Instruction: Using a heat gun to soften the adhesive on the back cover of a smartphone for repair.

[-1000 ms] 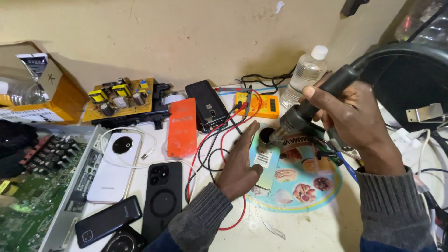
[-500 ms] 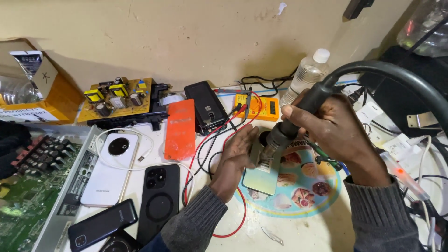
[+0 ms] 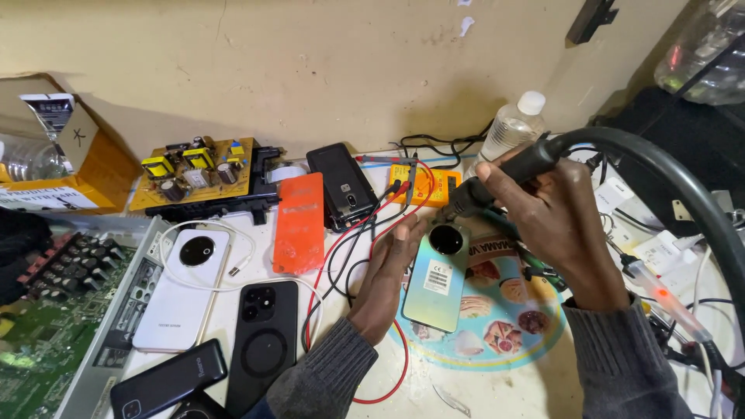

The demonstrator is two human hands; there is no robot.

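1. Head view: the left hand (image 3: 388,268) lies flat and open against the left edge of a pale green phone (image 3: 436,283), which rests face down on a round printed mat (image 3: 504,326) at the counter's (image 3: 481,388) centre.
2. The right hand (image 3: 563,225), at 2 o'clock from the phone, is closed around a black hot-air tool (image 3: 497,180), nozzle just above the camera ring.
3. At 9 o'clock: an orange case (image 3: 299,223), a black phone (image 3: 264,341), a white phone (image 3: 180,287).
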